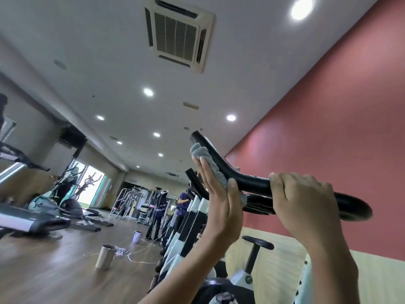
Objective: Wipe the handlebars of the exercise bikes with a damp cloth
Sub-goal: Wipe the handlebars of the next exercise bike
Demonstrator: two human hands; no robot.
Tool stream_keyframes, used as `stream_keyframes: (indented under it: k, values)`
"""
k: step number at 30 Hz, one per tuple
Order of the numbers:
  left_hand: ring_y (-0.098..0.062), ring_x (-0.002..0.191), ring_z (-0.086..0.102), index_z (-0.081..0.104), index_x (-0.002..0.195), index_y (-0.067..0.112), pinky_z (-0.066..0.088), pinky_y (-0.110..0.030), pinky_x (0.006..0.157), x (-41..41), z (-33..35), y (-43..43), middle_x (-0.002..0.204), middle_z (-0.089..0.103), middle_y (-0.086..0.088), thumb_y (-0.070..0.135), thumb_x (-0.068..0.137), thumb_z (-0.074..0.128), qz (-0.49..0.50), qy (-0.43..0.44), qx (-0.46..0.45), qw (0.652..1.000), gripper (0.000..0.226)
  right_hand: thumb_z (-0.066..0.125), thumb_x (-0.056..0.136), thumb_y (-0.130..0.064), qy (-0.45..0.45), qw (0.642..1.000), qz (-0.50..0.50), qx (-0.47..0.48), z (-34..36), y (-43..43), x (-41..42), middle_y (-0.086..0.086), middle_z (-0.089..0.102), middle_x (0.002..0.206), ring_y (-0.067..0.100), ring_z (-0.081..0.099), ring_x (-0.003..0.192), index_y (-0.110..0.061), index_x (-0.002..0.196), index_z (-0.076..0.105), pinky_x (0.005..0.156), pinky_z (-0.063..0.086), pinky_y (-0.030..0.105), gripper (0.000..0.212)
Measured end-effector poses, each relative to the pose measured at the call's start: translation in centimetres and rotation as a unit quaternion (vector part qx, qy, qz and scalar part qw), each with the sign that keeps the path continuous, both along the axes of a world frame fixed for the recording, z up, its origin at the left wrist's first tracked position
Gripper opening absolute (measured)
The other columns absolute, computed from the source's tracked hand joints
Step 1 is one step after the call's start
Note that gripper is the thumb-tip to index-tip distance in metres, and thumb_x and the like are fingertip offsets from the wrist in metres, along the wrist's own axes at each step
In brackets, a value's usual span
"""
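A black padded handlebar (pixel 249 183) of the nearest exercise bike runs across the middle of the head view, its left end curving upward. A grey cloth (pixel 202 153) lies against that upturned part. My left hand (pixel 219 198) presses the cloth flat to the bar, fingers straight and thumb under the cloth's lower end. My right hand (pixel 306 202) is wrapped around the bar further right, near its rounded end (pixel 355 209). A second bar end (pixel 192 176) shows behind my left hand.
A row of white exercise bikes (pixel 186 229) stretches away below the bar. Two people (pixel 171 211) stand further along it. Two metal cups (pixel 105 257) and loose cables lie on the wooden floor. Treadmills and ellipticals (pixel 32 218) stand at the left. A red wall (pixel 328 128) is on the right.
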State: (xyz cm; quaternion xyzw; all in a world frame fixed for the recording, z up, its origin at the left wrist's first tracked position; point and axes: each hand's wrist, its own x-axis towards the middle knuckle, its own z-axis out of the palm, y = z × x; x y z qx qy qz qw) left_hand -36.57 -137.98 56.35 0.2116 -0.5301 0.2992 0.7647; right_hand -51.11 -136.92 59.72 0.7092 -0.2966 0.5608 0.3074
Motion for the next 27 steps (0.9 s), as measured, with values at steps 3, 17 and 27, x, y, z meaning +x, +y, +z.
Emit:
stream_keyframes:
  k: [3,17,27]
  values:
    - [-0.013,0.150,-0.014,-0.020,0.149,0.040,0.010,-0.046,0.123,0.6,1.0,0.4,0.160,-0.028,0.004,0.033,0.099,0.024,0.018,0.008,-0.029,0.999,0.067,0.023,0.098,-0.038,-0.008,1.000,0.002,-0.017,0.0,-0.5,0.1,0.002,0.066,0.086,0.028,0.054,0.084,-0.016,0.088,0.063,0.084,0.032,0.040,0.047]
    - [-0.036,0.150,0.004,0.028,0.143,0.013,0.015,-0.064,0.116,4.4,3.2,0.9,0.156,0.023,-0.005,0.023,0.096,0.025,0.252,-0.078,-0.077,0.962,0.049,0.017,0.097,-0.042,0.012,1.000,0.005,-0.014,0.1,-0.5,0.0,0.000,0.065,0.090,0.026,0.054,0.088,-0.017,0.093,0.062,0.088,0.032,0.040,0.051]
    - [-0.026,0.151,0.002,0.024,0.144,0.029,0.013,-0.057,0.120,2.9,3.3,-0.1,0.160,0.008,0.011,0.029,0.090,0.026,0.044,0.013,-0.078,0.996,0.054,0.017,0.098,-0.041,0.001,1.000,0.014,-0.022,0.0,-0.7,0.1,-0.001,0.064,0.088,0.023,0.052,0.084,-0.016,0.092,0.061,0.086,0.033,0.039,0.051]
